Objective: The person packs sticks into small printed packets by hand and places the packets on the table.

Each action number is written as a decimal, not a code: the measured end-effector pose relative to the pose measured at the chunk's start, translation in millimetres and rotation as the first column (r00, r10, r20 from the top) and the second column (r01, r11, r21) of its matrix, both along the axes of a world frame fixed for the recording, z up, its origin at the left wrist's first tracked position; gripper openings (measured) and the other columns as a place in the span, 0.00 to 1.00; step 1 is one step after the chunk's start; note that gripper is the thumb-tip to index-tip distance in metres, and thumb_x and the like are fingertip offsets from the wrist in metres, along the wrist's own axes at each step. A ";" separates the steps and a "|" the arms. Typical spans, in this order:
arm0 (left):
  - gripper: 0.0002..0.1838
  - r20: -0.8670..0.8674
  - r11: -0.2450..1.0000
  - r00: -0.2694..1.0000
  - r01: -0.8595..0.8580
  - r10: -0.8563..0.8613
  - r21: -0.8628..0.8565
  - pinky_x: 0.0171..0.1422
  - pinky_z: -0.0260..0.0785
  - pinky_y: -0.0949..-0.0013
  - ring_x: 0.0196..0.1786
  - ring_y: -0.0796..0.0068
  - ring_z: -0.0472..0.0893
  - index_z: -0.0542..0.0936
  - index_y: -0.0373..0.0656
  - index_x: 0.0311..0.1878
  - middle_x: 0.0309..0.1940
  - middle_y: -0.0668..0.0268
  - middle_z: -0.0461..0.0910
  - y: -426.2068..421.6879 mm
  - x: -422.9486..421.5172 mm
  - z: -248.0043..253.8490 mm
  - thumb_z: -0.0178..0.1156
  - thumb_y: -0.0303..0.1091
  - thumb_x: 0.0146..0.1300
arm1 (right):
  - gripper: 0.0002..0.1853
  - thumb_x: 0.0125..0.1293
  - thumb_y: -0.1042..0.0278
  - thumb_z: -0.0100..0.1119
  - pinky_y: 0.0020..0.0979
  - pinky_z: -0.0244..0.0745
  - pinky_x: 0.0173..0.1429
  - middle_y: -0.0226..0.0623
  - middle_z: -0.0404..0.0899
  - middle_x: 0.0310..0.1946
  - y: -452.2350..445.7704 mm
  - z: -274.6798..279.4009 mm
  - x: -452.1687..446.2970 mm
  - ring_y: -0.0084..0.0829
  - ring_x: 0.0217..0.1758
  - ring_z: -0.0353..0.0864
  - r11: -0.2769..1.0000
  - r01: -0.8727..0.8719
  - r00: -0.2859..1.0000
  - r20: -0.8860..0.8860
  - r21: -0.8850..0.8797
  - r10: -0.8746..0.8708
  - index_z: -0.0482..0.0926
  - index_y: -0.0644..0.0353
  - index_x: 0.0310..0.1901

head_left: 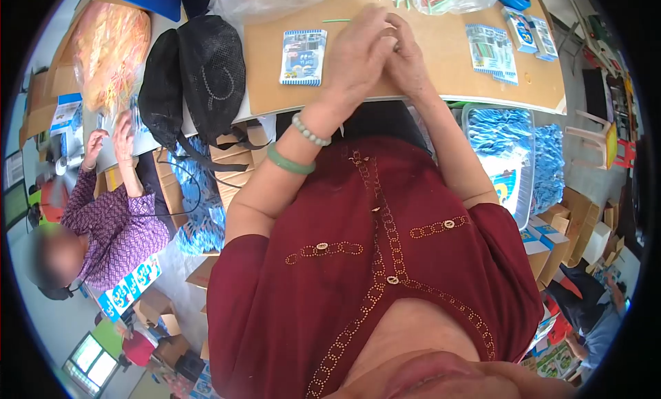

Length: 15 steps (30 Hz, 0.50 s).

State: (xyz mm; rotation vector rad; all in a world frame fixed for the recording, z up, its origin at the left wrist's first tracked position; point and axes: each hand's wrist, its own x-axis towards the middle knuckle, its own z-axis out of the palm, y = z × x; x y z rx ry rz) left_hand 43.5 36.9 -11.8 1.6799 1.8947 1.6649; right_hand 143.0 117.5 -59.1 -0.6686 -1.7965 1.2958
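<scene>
My left hand (357,63), with a beaded bracelet and a green bangle at its wrist, meets my right hand (407,63) above the table's front part. The fingers of both are bent and pressed together; what they hold, if anything, is hidden. A thin green stick, perhaps a straw (336,20), lies just beyond my left hand. To the left sits a blue-and-white printed packet (303,57). On the right is a fanned pile of similar packets (491,53).
A clear plastic bag (289,5) with red and green sticks spans the far edge. Small boxes (520,30) stand far right. A clear bin (499,134) of blue packets is below the table's right side. Black bags (210,82) and a person (117,227) are at left.
</scene>
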 end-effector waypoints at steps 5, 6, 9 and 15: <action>0.22 -0.479 0.731 0.770 -0.601 0.421 -0.324 0.49 0.66 0.52 0.44 0.52 0.75 0.76 0.38 0.44 0.39 0.53 0.77 -46.5 -67.2 -8.0 0.67 0.41 0.49 | 0.12 0.62 0.74 0.54 0.24 0.70 0.48 0.35 0.75 0.37 3.6 2.1 11.0 0.23 0.41 0.75 0.983 -0.182 0.976 -0.119 0.029 0.185 0.71 0.63 0.47; 0.22 -0.481 0.725 0.768 -0.605 0.423 -0.329 0.49 0.66 0.52 0.44 0.52 0.75 0.76 0.38 0.44 0.39 0.53 0.77 -49.9 -69.3 -10.4 0.67 0.41 0.49 | 0.11 0.62 0.74 0.54 0.23 0.69 0.47 0.34 0.75 0.36 0.0 5.8 8.5 0.22 0.40 0.74 0.984 -0.154 0.987 -0.033 0.083 0.157 0.71 0.63 0.47; 0.20 -0.538 0.643 0.740 -0.648 0.404 -0.409 0.49 0.63 0.51 0.46 0.56 0.74 0.77 0.41 0.35 0.35 0.56 0.77 -57.1 -74.7 -10.6 0.69 0.45 0.45 | 0.09 0.63 0.74 0.53 0.21 0.68 0.46 0.33 0.74 0.33 -5.9 13.9 1.3 0.20 0.37 0.74 0.971 -0.121 0.986 0.134 0.207 0.094 0.71 0.63 0.45; 0.17 -0.239 0.633 0.863 -0.492 0.445 -0.598 0.48 0.63 0.51 0.41 0.58 0.77 0.78 0.44 0.28 0.30 0.60 0.78 -51.7 -89.0 -12.0 0.70 0.46 0.43 | 0.05 0.65 0.73 0.51 0.22 0.69 0.41 0.30 0.73 0.30 -1.5 13.8 1.4 0.20 0.33 0.72 0.980 -0.121 0.979 0.182 0.159 0.091 0.72 0.62 0.42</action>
